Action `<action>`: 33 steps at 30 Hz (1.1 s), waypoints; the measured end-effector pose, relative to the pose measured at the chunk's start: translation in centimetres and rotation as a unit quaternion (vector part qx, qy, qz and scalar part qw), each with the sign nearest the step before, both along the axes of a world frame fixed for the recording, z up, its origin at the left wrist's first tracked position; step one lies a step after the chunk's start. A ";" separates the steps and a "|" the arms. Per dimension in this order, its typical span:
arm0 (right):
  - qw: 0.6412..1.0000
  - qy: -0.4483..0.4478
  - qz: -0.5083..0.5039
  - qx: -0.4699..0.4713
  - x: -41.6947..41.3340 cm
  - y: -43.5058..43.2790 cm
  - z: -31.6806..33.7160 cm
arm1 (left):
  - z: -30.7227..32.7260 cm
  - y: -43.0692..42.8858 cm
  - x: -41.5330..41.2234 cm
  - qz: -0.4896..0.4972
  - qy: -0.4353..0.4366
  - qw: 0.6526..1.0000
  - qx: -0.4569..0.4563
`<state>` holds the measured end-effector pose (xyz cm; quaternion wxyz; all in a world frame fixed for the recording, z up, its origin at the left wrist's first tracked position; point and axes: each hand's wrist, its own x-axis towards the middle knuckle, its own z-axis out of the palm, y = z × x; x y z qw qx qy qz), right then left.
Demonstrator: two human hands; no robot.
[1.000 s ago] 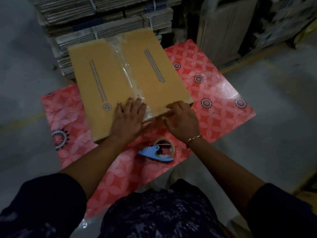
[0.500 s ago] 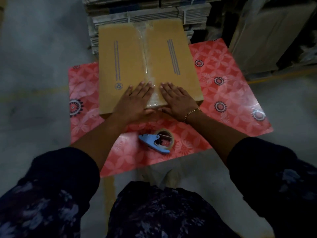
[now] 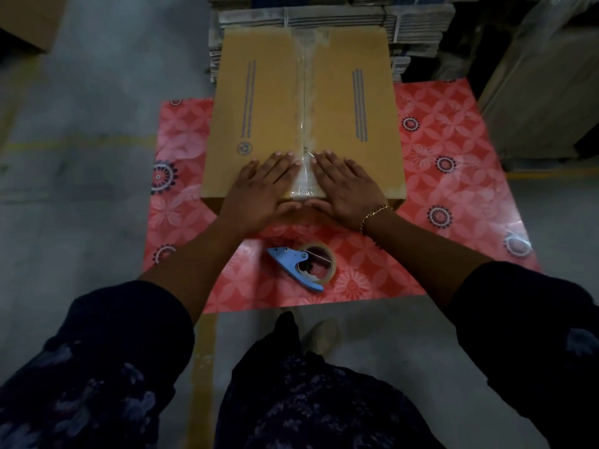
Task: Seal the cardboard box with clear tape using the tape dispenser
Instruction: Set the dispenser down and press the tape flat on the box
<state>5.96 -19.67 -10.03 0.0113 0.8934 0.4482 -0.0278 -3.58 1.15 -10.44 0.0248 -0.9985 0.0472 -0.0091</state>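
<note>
A brown cardboard box point(image 3: 269, 102) lies on a red flower-patterned table cover point(image 3: 447, 150). A strip of clear tape point(image 3: 305, 98) runs along its middle seam from the far edge to the near edge. My left hand point(image 3: 264, 189) and my right hand point(image 3: 348, 186) lie flat on the box's near edge, one on each side of the tape, thumbs meeting below it. The blue tape dispenser point(image 3: 303, 265) with its clear roll rests on the cover just in front of my hands, untouched.
Stacks of flattened cardboard point(image 3: 418, 30) stand behind the table. A large wrapped carton point(image 3: 544, 92) is at the right, another box corner point(image 3: 29, 21) at the far left. Grey concrete floor with a yellow line point(image 3: 81, 142) surrounds the table.
The view has swung so the box now sits square in front of me. Both hands went from the box's near edge to lying flat on either side of the tape.
</note>
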 end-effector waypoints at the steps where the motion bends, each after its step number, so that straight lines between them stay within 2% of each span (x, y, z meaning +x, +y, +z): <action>1: 1.000 0.000 0.003 -0.002 0.1 0.0 -0.1 | -0.3 0.0 0.0 0.003 -0.011 1.000 0.009; 5: 1.000 -0.003 0.014 -0.028 0.4 -0.1 -0.2 | -0.8 0.1 0.2 -0.013 -0.011 0.999 0.047; 9: 0.999 -0.011 0.013 -0.039 0.4 -0.1 -0.5 | -0.9 0.1 0.2 -0.009 -0.026 0.999 0.030; 14: 0.999 -0.011 0.011 -0.030 0.4 -0.1 -0.6 | -1.2 -0.5 0.2 0.024 -0.059 0.998 -0.004; 21: 1.000 0.006 -0.001 0.009 0.3 0.0 -0.2 | -2.1 0.4 0.4 -0.008 -0.046 0.998 0.042; 29: 1.000 -0.016 0.004 0.010 0.3 0.1 -0.9 | -1.4 -0.3 0.2 0.017 -0.072 0.997 -0.024; 33: 1.000 -0.006 0.004 -0.001 0.4 0.0 -0.8 | -2.0 -0.6 0.5 0.030 -0.079 0.996 -0.013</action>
